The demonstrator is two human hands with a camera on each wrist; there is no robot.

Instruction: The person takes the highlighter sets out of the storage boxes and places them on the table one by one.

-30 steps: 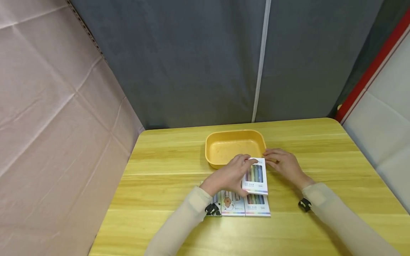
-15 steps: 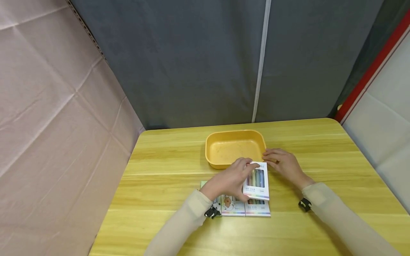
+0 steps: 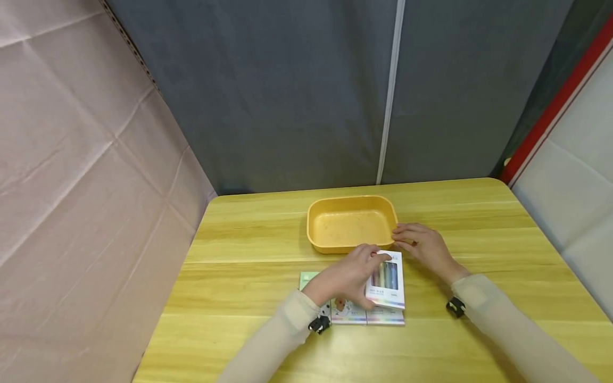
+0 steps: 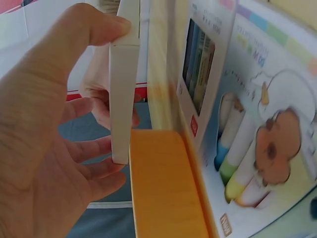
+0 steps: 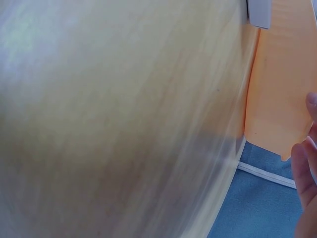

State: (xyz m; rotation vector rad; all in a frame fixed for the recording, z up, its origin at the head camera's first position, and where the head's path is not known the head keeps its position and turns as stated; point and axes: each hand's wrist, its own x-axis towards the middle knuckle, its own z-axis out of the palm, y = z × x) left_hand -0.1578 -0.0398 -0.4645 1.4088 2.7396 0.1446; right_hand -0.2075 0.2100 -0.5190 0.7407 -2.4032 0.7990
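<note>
My left hand (image 3: 347, 276) grips a white marker box (image 3: 387, 287) by its ends, its window showing coloured pens. In the left wrist view this box (image 4: 124, 99) is edge-on between thumb and fingers, apart from the boxes on the table. Under it lies a similar windowed box (image 3: 384, 318), mostly covered. Beside that are a box with a cartoon bear (image 4: 280, 144) and a green one (image 3: 307, 277), partly hidden by my left hand and wrist. My right hand (image 3: 426, 250) pinches the rim of the yellow plastic basin (image 3: 351, 226) at its near right corner.
The wood-patterned table (image 3: 239, 234) carries everything. A dark grey curtain (image 3: 297, 106) hangs behind its far edge. A pinkish cloth (image 3: 96, 186) stands at the left, and a white panel with a red border (image 3: 560, 106) at the right.
The held marker box has come nearer to me and slightly right, with my left hand, covering more of the box below. My right hand stays at the basin's corner.
</note>
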